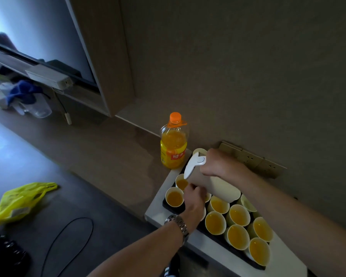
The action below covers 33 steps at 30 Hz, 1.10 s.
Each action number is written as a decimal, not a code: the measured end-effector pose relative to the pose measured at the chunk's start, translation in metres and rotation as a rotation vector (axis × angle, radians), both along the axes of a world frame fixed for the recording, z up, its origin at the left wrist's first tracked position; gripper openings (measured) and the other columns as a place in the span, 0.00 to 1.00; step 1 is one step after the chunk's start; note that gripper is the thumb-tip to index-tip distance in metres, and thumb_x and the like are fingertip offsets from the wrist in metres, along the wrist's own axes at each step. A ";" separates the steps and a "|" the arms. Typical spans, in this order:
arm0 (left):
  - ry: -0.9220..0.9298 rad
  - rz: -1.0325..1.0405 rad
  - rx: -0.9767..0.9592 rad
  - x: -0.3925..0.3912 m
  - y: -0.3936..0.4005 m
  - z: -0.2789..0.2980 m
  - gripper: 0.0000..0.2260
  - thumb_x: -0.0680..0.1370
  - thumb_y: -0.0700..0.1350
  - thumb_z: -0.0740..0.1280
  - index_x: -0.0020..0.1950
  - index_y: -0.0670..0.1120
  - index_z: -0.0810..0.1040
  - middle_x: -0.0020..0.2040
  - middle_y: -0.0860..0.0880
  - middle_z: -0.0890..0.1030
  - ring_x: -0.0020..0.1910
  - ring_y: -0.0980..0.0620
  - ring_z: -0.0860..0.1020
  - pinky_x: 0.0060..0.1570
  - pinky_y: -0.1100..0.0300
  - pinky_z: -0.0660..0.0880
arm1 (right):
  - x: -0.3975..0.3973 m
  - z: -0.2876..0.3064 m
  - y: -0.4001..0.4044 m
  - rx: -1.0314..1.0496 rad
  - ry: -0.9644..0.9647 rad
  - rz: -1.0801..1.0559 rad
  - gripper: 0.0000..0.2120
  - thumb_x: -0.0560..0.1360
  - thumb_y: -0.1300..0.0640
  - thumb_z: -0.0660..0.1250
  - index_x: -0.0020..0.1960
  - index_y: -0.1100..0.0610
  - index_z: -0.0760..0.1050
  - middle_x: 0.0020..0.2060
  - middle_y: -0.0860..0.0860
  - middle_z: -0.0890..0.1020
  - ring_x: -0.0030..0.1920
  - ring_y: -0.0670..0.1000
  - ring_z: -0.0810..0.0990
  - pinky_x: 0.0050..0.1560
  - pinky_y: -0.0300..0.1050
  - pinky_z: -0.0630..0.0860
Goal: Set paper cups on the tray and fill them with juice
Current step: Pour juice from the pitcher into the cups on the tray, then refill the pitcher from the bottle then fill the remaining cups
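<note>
A black tray (169, 209) on a small white table holds several white paper cups (216, 222) with orange juice in them. My right hand (216, 163) grips a white jug (212, 180) by its handle, tilted down to the left with its lidded spout over a cup (181, 183) at the tray's far left corner. My left hand (194, 196), a metal watch on its wrist, reaches in under the jug and pinches the rim of that cup. An empty cup (199, 151) stands behind the jug. An orange juice bottle (173, 144), capped and about two-thirds full, stands just beyond the tray.
The white table (214, 254) stands against a beige wall with sockets (254, 160). A yellow plastic bag (20, 202) and a black cable (68, 242) lie on the dark floor at left. A cabinet and clutter are at far left.
</note>
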<state>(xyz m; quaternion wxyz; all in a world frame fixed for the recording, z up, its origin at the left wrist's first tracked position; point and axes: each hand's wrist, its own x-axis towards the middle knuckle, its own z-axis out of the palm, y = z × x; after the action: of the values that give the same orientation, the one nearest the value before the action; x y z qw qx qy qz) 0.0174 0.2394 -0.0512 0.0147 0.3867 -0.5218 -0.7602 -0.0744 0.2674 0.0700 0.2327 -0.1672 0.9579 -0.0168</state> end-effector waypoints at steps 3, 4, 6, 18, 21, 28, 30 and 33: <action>0.032 -0.021 -0.016 0.001 0.006 0.008 0.08 0.75 0.33 0.63 0.51 0.40 0.78 0.42 0.45 0.79 0.42 0.48 0.73 0.39 0.59 0.73 | 0.002 0.003 0.011 -0.038 0.020 -0.016 0.20 0.75 0.52 0.68 0.64 0.59 0.71 0.51 0.55 0.78 0.53 0.56 0.79 0.46 0.46 0.75; 0.036 -0.019 -0.019 0.002 0.007 0.009 0.07 0.75 0.34 0.64 0.49 0.41 0.78 0.42 0.43 0.79 0.43 0.47 0.72 0.40 0.57 0.72 | 0.002 0.002 0.015 -0.055 0.023 -0.024 0.27 0.75 0.52 0.68 0.70 0.60 0.66 0.56 0.56 0.78 0.57 0.58 0.79 0.49 0.47 0.75; 0.027 -0.022 -0.031 0.001 0.009 0.012 0.09 0.76 0.31 0.62 0.44 0.43 0.77 0.41 0.43 0.77 0.42 0.47 0.71 0.39 0.58 0.70 | 0.004 0.004 0.022 -0.095 0.021 -0.035 0.34 0.75 0.52 0.69 0.75 0.60 0.59 0.62 0.57 0.76 0.61 0.59 0.77 0.54 0.49 0.76; 0.062 0.027 -0.176 0.004 0.010 0.035 0.16 0.75 0.32 0.60 0.58 0.45 0.79 0.48 0.47 0.82 0.48 0.49 0.78 0.46 0.55 0.77 | 0.006 0.002 0.059 -0.401 -0.016 -0.031 0.23 0.71 0.43 0.71 0.61 0.53 0.72 0.56 0.52 0.80 0.54 0.55 0.79 0.56 0.53 0.79; 0.127 0.061 -0.230 0.006 0.005 0.038 0.22 0.71 0.35 0.60 0.64 0.45 0.78 0.51 0.47 0.83 0.51 0.47 0.80 0.45 0.53 0.81 | 0.011 -0.001 0.061 -0.539 0.007 -0.022 0.23 0.72 0.38 0.69 0.59 0.51 0.74 0.51 0.47 0.80 0.52 0.52 0.80 0.53 0.50 0.78; 0.232 0.131 -0.190 0.008 -0.007 0.044 0.24 0.70 0.42 0.60 0.66 0.51 0.73 0.56 0.49 0.80 0.53 0.49 0.76 0.48 0.55 0.75 | 0.025 -0.019 0.053 -0.798 0.048 -0.099 0.25 0.76 0.32 0.55 0.57 0.50 0.75 0.58 0.52 0.75 0.58 0.52 0.76 0.54 0.49 0.73; 0.247 0.166 -0.180 0.010 -0.014 0.048 0.17 0.76 0.44 0.61 0.64 0.52 0.75 0.56 0.54 0.81 0.55 0.52 0.78 0.50 0.57 0.74 | 0.029 -0.021 0.046 -0.854 0.080 -0.142 0.22 0.80 0.37 0.55 0.60 0.51 0.76 0.59 0.50 0.72 0.60 0.51 0.74 0.59 0.51 0.73; 0.296 0.170 -0.210 0.008 -0.028 0.052 0.10 0.82 0.50 0.58 0.59 0.58 0.77 0.51 0.61 0.82 0.49 0.64 0.80 0.48 0.63 0.75 | 0.038 -0.025 0.032 -0.940 0.115 -0.201 0.18 0.82 0.40 0.57 0.61 0.49 0.76 0.58 0.46 0.72 0.58 0.47 0.73 0.56 0.49 0.73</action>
<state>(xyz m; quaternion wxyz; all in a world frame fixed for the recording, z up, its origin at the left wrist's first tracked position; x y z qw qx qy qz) 0.0259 0.2111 0.0011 0.1954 0.3098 -0.5560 -0.7462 -0.0360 0.2999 0.0454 0.0761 -0.1617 0.8693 -0.4608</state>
